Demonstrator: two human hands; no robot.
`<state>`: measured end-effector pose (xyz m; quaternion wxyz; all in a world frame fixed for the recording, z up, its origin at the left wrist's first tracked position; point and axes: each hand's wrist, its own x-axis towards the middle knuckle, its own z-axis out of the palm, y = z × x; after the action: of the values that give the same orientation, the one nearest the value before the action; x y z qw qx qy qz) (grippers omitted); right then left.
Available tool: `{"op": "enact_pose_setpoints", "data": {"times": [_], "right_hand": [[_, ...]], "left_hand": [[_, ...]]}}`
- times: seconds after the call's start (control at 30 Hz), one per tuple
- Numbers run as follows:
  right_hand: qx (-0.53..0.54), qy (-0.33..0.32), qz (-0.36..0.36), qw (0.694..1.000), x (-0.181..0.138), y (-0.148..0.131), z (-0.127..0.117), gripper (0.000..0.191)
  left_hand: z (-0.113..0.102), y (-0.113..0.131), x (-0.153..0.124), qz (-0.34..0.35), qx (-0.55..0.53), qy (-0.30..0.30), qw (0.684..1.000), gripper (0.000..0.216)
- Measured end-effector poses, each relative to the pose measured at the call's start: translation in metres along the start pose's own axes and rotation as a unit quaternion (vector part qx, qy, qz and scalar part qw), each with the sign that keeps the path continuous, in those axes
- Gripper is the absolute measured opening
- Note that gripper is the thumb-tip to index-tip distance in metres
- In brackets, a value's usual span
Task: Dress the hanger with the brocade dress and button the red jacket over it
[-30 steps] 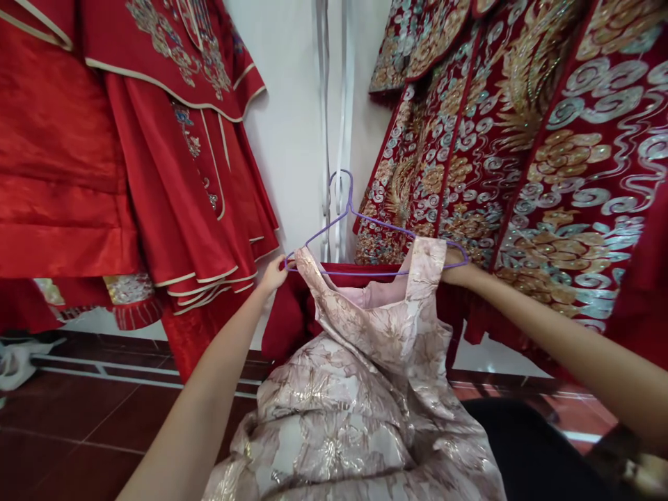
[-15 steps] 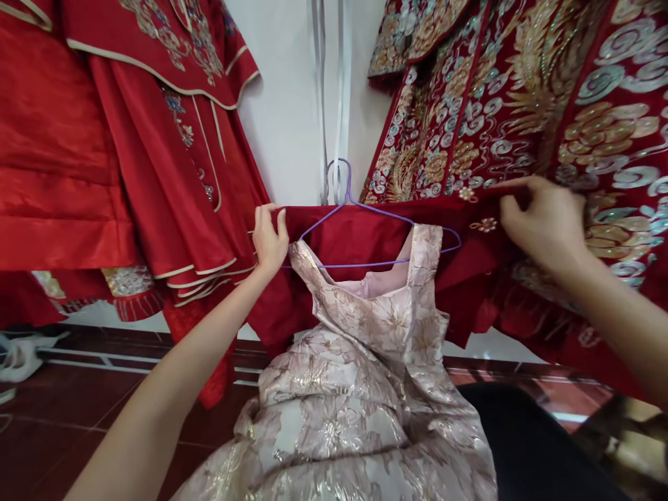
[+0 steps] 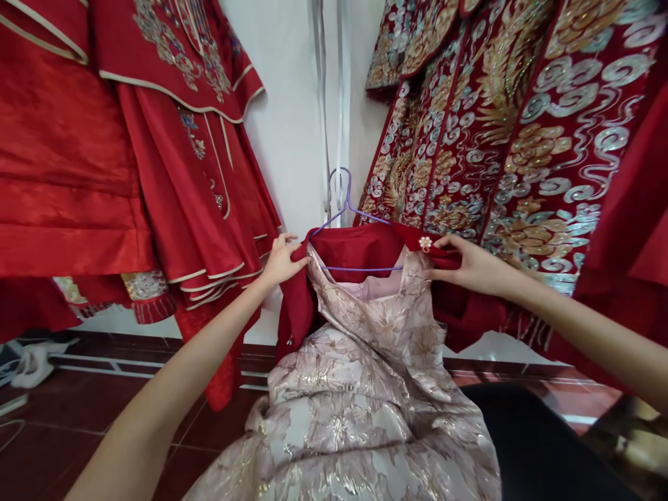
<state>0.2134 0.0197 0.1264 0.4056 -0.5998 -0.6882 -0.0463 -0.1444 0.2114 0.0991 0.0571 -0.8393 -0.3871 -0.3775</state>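
One dress [image 3: 355,390]: pale pink brocade, metallic gold flowers, crinkled sheen; lower middle of the view filled by its bunched folds, with wide straps and low neckline hung on the hanger.
Black surface [image 3: 543,445]: smooth, rounded edge, seen at lower right beside the dress; identity cannot be told.
Left hand [image 3: 284,261]: red cloth pinched between thumb and fingers, at the hanger's left end.
Right hand [image 3: 462,264]: red cloth edge gripped between thumb and fingers, just beside the clasp; whether the dress strap is also touched cannot be told.
Flower clasp [image 3: 425,243]: small, pale petals, fixed on the red edge.
Red garment [image 3: 349,243]: plain, dark, soft weave, spanned between both hands; seen behind the hanger's lower bar, drawn over both its ends.
Purple hanger [image 3: 348,184]: thin, triangular; hook exposed above the red cloth, bar seen across the neckline.
Pale strips [image 3: 342,104]: narrow, vertical, hung behind the hook.
Embroidered robe [image 3: 470,153]: right side, deep red, densely covered in gold flowers and silver swirls.
Red outfit [image 3: 188,174]: left side, satiny, cream-piped, flared layers.
White shoes [image 3: 32,367]: placed low at far left, near a pale rail [image 3: 112,365].
Floor [image 3: 57,452]: dark red tile.
Wall [image 3: 276,132]: white, smooth.
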Motion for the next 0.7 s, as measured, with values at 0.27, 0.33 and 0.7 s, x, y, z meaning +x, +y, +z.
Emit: {"op": "enact_pose_setpoints", "data": {"times": [0.27, 0.33, 0.7], "right_hand": [[-0.015, 0.003, 0.031, 0.999, 0.016, 0.033, 0.009, 0.04], [-0.024, 0.018, 0.036, 0.999, 0.022, 0.034, 0.019, 0.042], [0.001, -0.125, -0.088, 0.988, -0.019, -0.084, 0.113, 0.032]], "left_hand": [[-0.01, 0.002, 0.001, 0.05, 0.005, -0.118, 0.992, 0.043], [-0.02, 0.013, -0.012, 0.072, 0.02, -0.116, 0.99, 0.046], [-0.043, 0.029, -0.03, 0.064, 0.095, -0.103, 0.988, 0.043]]}}
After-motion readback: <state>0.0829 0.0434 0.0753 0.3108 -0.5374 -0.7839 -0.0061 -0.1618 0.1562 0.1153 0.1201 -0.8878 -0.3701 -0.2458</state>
